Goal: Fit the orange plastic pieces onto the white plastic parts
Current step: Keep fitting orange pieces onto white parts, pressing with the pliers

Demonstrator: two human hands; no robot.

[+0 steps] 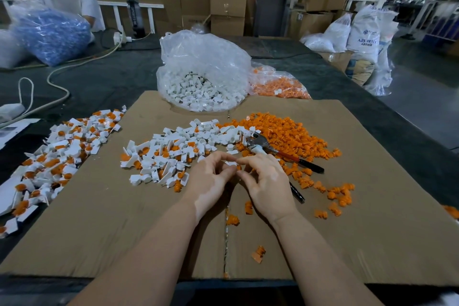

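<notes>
Left hand: your left hand (211,177) is curled, its fingertips pinching a small white part (231,163) between your two hands, so it is grasping, not released.
Right hand: your right hand (267,179) meets it from the other side, fingers bent onto the same spot; a speck of orange shows at the fingertips, probably the orange piece (239,167) going in, though most of it is hidden.
Why held so: you keep both hands just above the cardboard sheet (347,231), close to the piles, which seems meant to make each pick and drop short.
White supply: the loose white parts (213,133) lie straight ahead, spilled from the clear bag (203,69) beyond them, within easy reach of either hand.
Orange supply: the loose orange pieces (285,131) sit to your right, on the side of the hand that feeds them; strays dot the cardboard nearer you.
Finished pile: the assembled pieces (57,154), white with orange showing, gather at your left, off the cardboard's edge, apart from the raw stock.
Tool: the pliers (278,151) rest on the orange heap, untouched.
Step in hand: a press fit by fingers, judging by the pinch.
Remaining: plenty, by the size of both supply piles.
</notes>
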